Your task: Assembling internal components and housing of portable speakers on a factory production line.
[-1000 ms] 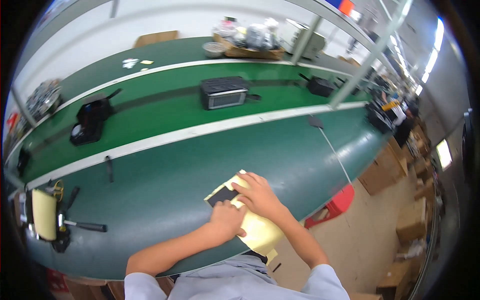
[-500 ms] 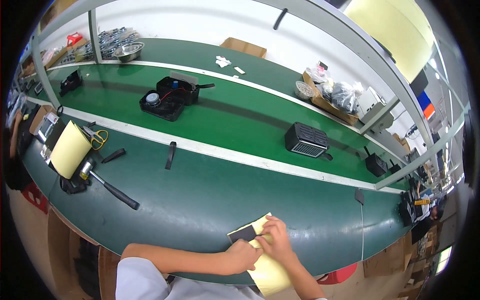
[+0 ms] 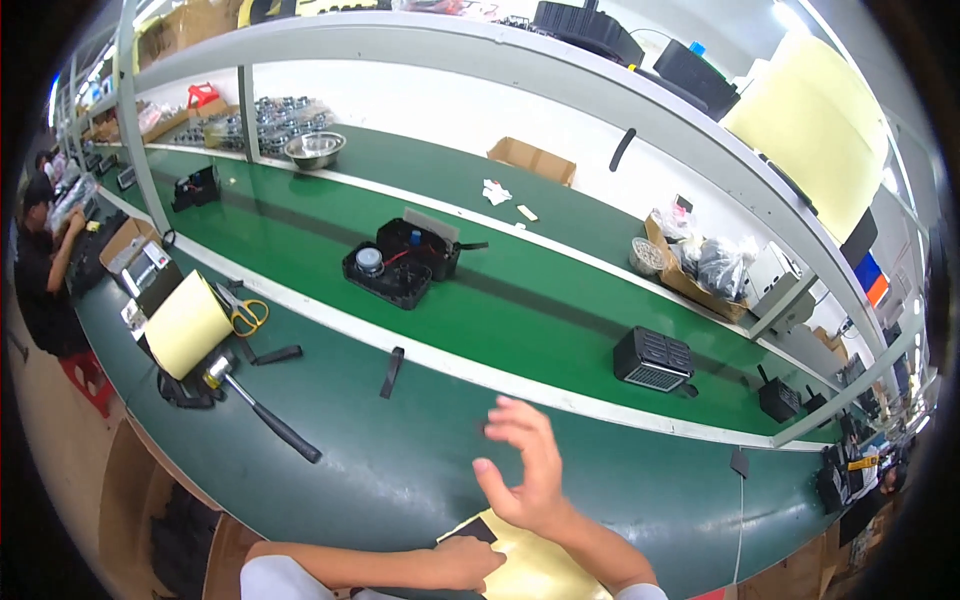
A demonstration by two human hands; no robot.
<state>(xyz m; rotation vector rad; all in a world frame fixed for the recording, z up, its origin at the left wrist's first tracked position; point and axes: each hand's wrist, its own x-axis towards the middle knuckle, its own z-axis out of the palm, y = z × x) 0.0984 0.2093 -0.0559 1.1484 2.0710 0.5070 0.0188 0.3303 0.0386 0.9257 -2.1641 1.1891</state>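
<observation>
A yellow paper sheet (image 3: 545,560) lies at the table's near edge, with a black rectangular patch (image 3: 478,531) at its far left corner. My left hand (image 3: 465,563) is over that corner, its fingers curled down against the sheet and partly hidden. Raised above the sheet is my right hand (image 3: 527,478), its fingers bent and spread away from the thumb. A small dark blur shows by its fingertips; I cannot make out what it is. Away to the left lie a hammer (image 3: 268,415) with a black handle, yellow-handled scissors (image 3: 246,313) and a yellow roll (image 3: 189,325).
Black straps (image 3: 392,372) lie around the table. On the green belt behind sit an opened black device (image 3: 405,262) and a closed black box (image 3: 653,358). A metal shelf frame (image 3: 450,45) spans overhead. Another person (image 3: 48,265) is seated at the far left.
My right hand has lifted off the sheet, up and away from me, and its fingers have spread. My left hand stays at the sheet. The whole view has shifted with my head.
</observation>
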